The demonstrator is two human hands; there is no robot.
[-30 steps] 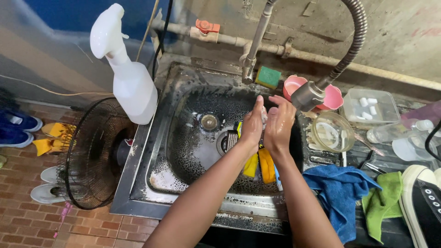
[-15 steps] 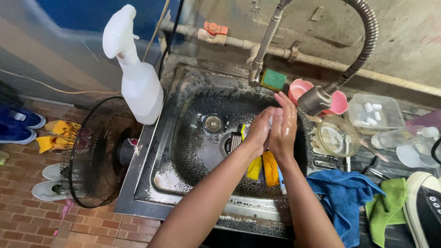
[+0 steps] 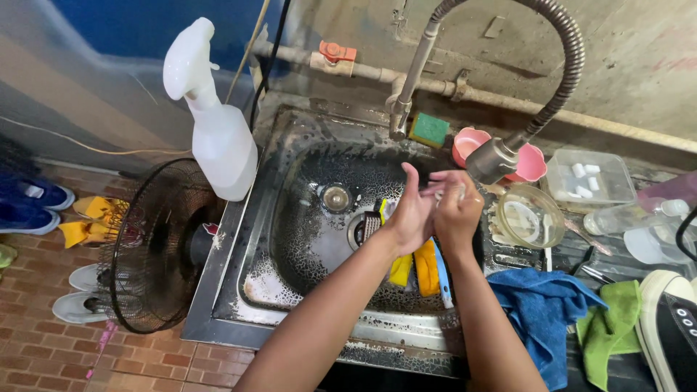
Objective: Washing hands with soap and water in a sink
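Since half a second ago, my hands have shifted slightly right, closer under the sprayer head (image 3: pixel 494 160). My left hand (image 3: pixel 410 218) is open, palm pressed against my right hand (image 3: pixel 456 210), which curls loosely, gripping nothing, above the steel sink (image 3: pixel 290 239). They look wet, so the yellow brushes (image 3: pixel 417 267) below would feel slippery; best gripped by their handles.

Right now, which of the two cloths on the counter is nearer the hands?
The blue cloth: it lies right beside the right forearm, below the right hand. The green cloth lies farther right, by the shoe.
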